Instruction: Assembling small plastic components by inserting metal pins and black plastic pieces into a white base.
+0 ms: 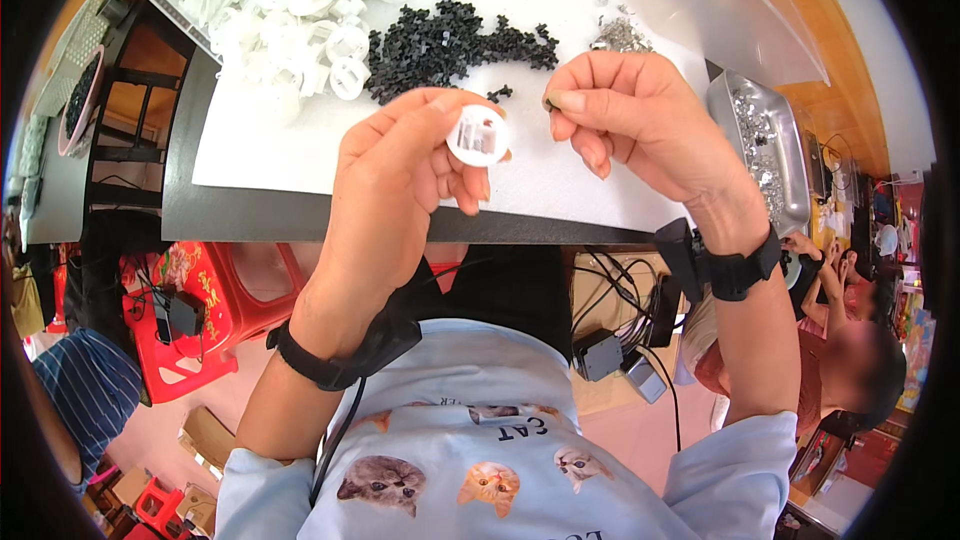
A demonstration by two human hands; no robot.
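Observation:
My left hand point(392, 165) holds a white round plastic part point(488, 147) between thumb and fingers. A rectangular recess and a small reddish-brown spot show in its face. To the right of it, my right hand point(645, 115) is closed in a pinch. A tiny dark piece shows at those fingertips, too small to name. Beyond both hands lies a heap of small black plastic parts point(425, 48), with one stray black piece point(500, 94) nearer to me. Small shiny metal pieces point(622, 36) lie in a little pile behind my right hand.
A large heap of white plastic parts point(285, 5) covers the far left of the white sheet point(260, 155) on the dark table point(230, 217). At the right stands a metal tray point(800, 202) of shiny pieces. Red stools point(265, 275) stand left below; other people sit at both sides.

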